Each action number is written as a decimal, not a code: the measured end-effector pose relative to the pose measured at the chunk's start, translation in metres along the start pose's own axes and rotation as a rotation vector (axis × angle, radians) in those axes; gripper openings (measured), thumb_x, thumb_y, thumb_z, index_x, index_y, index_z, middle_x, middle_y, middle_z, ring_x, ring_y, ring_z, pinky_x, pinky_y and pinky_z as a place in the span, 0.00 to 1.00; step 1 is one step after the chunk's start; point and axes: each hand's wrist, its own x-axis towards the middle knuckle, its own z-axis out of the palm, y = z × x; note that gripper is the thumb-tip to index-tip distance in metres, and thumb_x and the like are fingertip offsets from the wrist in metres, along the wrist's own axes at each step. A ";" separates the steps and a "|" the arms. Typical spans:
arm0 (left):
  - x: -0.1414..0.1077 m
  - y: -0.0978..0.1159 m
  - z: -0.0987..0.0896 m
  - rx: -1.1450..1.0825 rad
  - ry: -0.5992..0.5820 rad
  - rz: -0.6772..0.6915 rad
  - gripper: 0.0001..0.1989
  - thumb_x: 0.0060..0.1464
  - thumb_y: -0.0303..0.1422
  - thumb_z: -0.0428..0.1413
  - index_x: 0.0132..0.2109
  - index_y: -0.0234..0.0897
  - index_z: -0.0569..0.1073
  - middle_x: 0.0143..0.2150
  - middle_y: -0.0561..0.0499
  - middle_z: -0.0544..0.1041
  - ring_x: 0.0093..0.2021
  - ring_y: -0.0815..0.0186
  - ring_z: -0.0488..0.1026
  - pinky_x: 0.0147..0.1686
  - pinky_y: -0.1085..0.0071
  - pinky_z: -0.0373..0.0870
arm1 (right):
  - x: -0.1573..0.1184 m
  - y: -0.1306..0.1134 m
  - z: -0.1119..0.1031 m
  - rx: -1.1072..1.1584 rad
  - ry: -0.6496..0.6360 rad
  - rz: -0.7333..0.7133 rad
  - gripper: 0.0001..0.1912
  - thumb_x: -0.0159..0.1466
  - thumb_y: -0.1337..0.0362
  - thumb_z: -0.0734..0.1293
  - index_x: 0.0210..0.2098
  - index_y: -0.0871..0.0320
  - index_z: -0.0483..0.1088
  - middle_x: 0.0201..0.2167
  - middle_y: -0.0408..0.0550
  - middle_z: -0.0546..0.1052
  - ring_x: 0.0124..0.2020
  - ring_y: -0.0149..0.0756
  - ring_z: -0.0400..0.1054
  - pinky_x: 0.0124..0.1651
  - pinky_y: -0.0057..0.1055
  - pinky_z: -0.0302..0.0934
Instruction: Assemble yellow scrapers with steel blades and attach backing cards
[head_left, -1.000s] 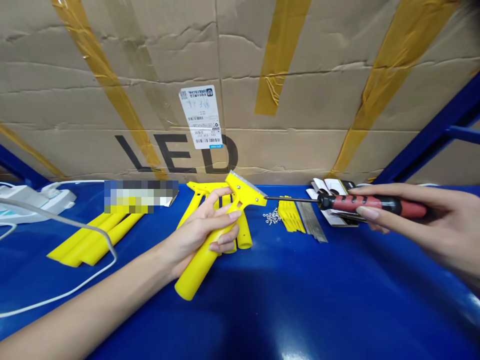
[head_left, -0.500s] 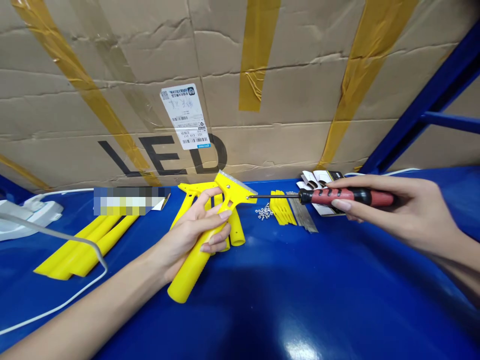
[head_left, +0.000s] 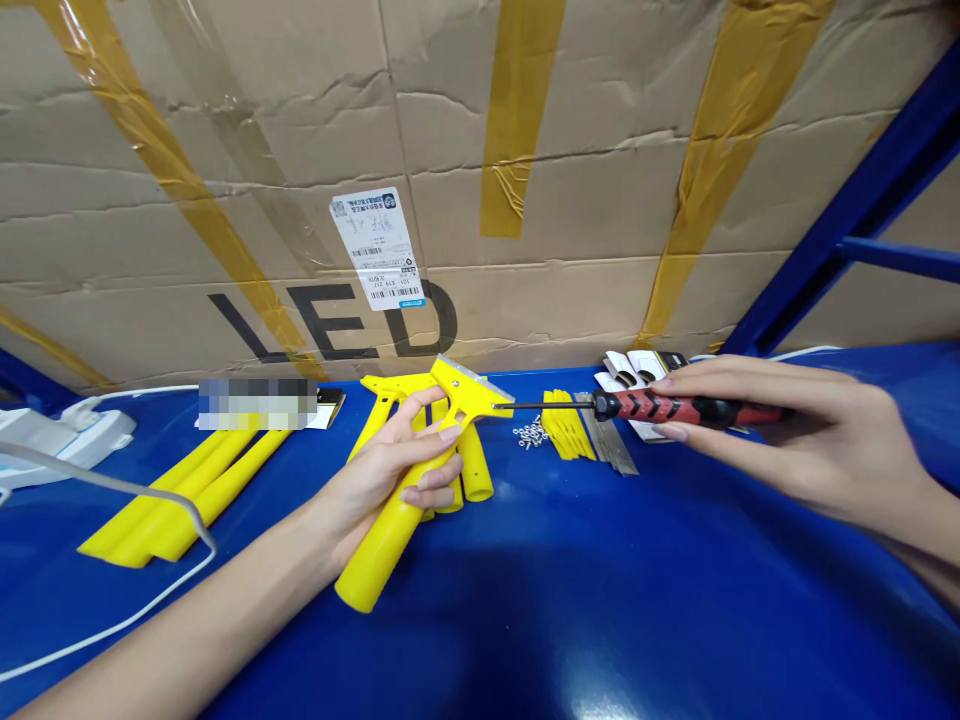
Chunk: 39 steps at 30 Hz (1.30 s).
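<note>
My left hand (head_left: 409,465) is wrapped round the handle of a yellow scraper (head_left: 382,545), whose head with a metal blade points up and right. My right hand (head_left: 795,430) grips a red and black screwdriver (head_left: 660,407) by its handle. The screwdriver's tip touches the scraper head near its right corner, at a screw hole. More yellow scraper handles (head_left: 474,465) lie behind my left hand. Small screws (head_left: 529,433), flat yellow pieces (head_left: 568,427) and thin metal blades (head_left: 611,435) lie beneath and beyond the screwdriver shaft.
A large taped cardboard box (head_left: 585,290) stands behind the blue table (head_left: 525,620). Yellow tubes (head_left: 180,495), a white power strip (head_left: 67,445) and its cable are at the left. Opened packaging (head_left: 637,372) lies by my right hand, before a blue frame (head_left: 840,220).
The view has shifted slightly, so the box and table items appear a little lower. The screwdriver handle has turned in my right hand, and its tip stays on the scraper head.
</note>
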 end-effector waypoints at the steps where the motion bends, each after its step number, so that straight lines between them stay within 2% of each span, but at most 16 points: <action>1: 0.000 -0.001 0.001 0.009 0.001 0.014 0.19 0.61 0.23 0.56 0.53 0.45 0.59 0.23 0.59 0.65 0.17 0.79 0.54 0.17 0.86 0.51 | 0.000 -0.001 0.001 -0.017 -0.007 -0.005 0.12 0.61 0.64 0.74 0.45 0.52 0.79 0.40 0.46 0.84 0.40 0.37 0.77 0.42 0.29 0.69; 4: -0.002 -0.007 0.005 0.084 0.002 0.075 0.18 0.62 0.26 0.57 0.52 0.46 0.58 0.21 0.61 0.64 0.17 0.79 0.52 0.17 0.85 0.52 | 0.000 -0.006 0.006 -0.087 0.008 0.087 0.15 0.61 0.60 0.74 0.47 0.53 0.76 0.41 0.47 0.83 0.37 0.36 0.76 0.37 0.28 0.67; 8: -0.009 -0.016 0.016 0.226 0.097 0.145 0.19 0.61 0.30 0.60 0.52 0.46 0.58 0.22 0.61 0.66 0.17 0.78 0.56 0.18 0.83 0.54 | 0.003 -0.018 0.004 0.003 0.074 0.358 0.16 0.62 0.50 0.71 0.43 0.53 0.71 0.39 0.47 0.80 0.31 0.34 0.74 0.29 0.28 0.64; 11: -0.012 -0.019 0.021 0.267 0.192 0.196 0.22 0.59 0.32 0.62 0.52 0.46 0.58 0.26 0.60 0.69 0.18 0.78 0.59 0.18 0.82 0.56 | 0.006 -0.022 -0.003 0.316 -0.148 0.441 0.17 0.66 0.49 0.67 0.49 0.50 0.67 0.33 0.44 0.77 0.28 0.33 0.71 0.30 0.28 0.65; 13: -0.012 -0.019 0.023 0.268 0.221 0.233 0.23 0.58 0.32 0.63 0.53 0.46 0.58 0.26 0.59 0.69 0.18 0.78 0.59 0.18 0.82 0.56 | 0.008 -0.022 -0.005 0.453 -0.259 0.440 0.16 0.68 0.50 0.66 0.50 0.50 0.66 0.31 0.43 0.76 0.30 0.33 0.71 0.34 0.29 0.66; 14: -0.012 -0.019 0.024 0.270 0.225 0.247 0.24 0.57 0.32 0.63 0.53 0.47 0.58 0.26 0.59 0.69 0.18 0.78 0.59 0.18 0.82 0.56 | 0.008 -0.021 -0.004 0.483 -0.258 0.437 0.14 0.68 0.51 0.65 0.49 0.51 0.66 0.31 0.43 0.75 0.31 0.34 0.71 0.35 0.30 0.66; 17: -0.012 -0.021 0.025 0.280 0.236 0.238 0.25 0.57 0.33 0.64 0.54 0.47 0.58 0.26 0.59 0.69 0.19 0.77 0.60 0.19 0.82 0.55 | 0.007 -0.019 0.004 0.498 -0.149 0.450 0.14 0.69 0.51 0.64 0.46 0.53 0.67 0.27 0.42 0.74 0.25 0.33 0.69 0.30 0.31 0.65; 21: -0.013 -0.025 0.027 0.281 0.224 0.194 0.26 0.57 0.35 0.64 0.55 0.47 0.57 0.25 0.60 0.68 0.19 0.77 0.59 0.19 0.82 0.54 | 0.003 -0.016 0.010 0.315 -0.033 0.540 0.18 0.70 0.46 0.60 0.40 0.53 0.67 0.21 0.39 0.69 0.15 0.29 0.61 0.17 0.28 0.55; 23: -0.013 -0.026 0.027 0.266 0.220 0.197 0.26 0.56 0.34 0.65 0.54 0.47 0.58 0.26 0.60 0.67 0.19 0.77 0.58 0.18 0.82 0.53 | 0.002 -0.015 0.008 0.349 -0.061 0.555 0.16 0.70 0.46 0.60 0.43 0.51 0.67 0.23 0.39 0.71 0.18 0.31 0.65 0.19 0.29 0.59; 26: -0.012 -0.027 0.027 0.231 0.221 0.206 0.26 0.55 0.31 0.65 0.53 0.47 0.59 0.27 0.61 0.65 0.19 0.79 0.56 0.18 0.83 0.52 | 0.001 -0.012 0.005 0.529 -0.161 0.480 0.18 0.67 0.52 0.67 0.53 0.47 0.62 0.33 0.40 0.74 0.27 0.34 0.72 0.31 0.32 0.69; 28: -0.012 -0.027 0.028 0.219 0.219 0.204 0.25 0.55 0.31 0.65 0.52 0.47 0.59 0.28 0.61 0.65 0.20 0.79 0.56 0.17 0.83 0.52 | 0.001 -0.011 0.006 0.520 -0.135 0.452 0.16 0.66 0.53 0.68 0.50 0.49 0.63 0.30 0.39 0.73 0.24 0.32 0.69 0.29 0.31 0.67; 30: -0.012 -0.028 0.029 0.223 0.219 0.193 0.24 0.55 0.31 0.65 0.51 0.47 0.60 0.27 0.61 0.64 0.20 0.78 0.56 0.17 0.84 0.52 | 0.001 -0.010 0.008 0.381 -0.045 0.483 0.11 0.69 0.52 0.65 0.42 0.51 0.65 0.24 0.38 0.69 0.20 0.29 0.63 0.22 0.27 0.59; 32: -0.013 -0.027 0.030 0.228 0.217 0.191 0.24 0.55 0.31 0.65 0.51 0.47 0.60 0.27 0.61 0.64 0.20 0.78 0.56 0.17 0.83 0.52 | 0.002 -0.010 0.009 0.270 -0.005 0.529 0.13 0.70 0.50 0.62 0.39 0.52 0.65 0.23 0.39 0.68 0.19 0.28 0.62 0.20 0.26 0.56; 36: -0.013 -0.027 0.030 0.215 0.234 0.209 0.25 0.55 0.30 0.65 0.51 0.47 0.59 0.27 0.62 0.64 0.20 0.78 0.55 0.18 0.83 0.53 | 0.002 -0.008 0.006 0.553 -0.165 0.482 0.16 0.68 0.51 0.66 0.50 0.49 0.62 0.37 0.44 0.75 0.29 0.34 0.73 0.29 0.31 0.68; 37: -0.013 -0.027 0.029 0.210 0.239 0.211 0.25 0.55 0.30 0.65 0.51 0.47 0.59 0.27 0.62 0.64 0.20 0.78 0.56 0.18 0.84 0.53 | 0.002 -0.008 0.006 0.605 -0.180 0.454 0.17 0.67 0.52 0.67 0.51 0.49 0.61 0.36 0.43 0.75 0.28 0.34 0.72 0.30 0.32 0.69; 39: -0.013 -0.028 0.029 0.205 0.233 0.204 0.25 0.55 0.30 0.65 0.52 0.47 0.59 0.27 0.62 0.64 0.20 0.78 0.57 0.17 0.84 0.52 | 0.002 -0.008 0.006 0.525 -0.114 0.448 0.13 0.68 0.51 0.66 0.46 0.51 0.63 0.27 0.39 0.71 0.21 0.30 0.66 0.23 0.28 0.63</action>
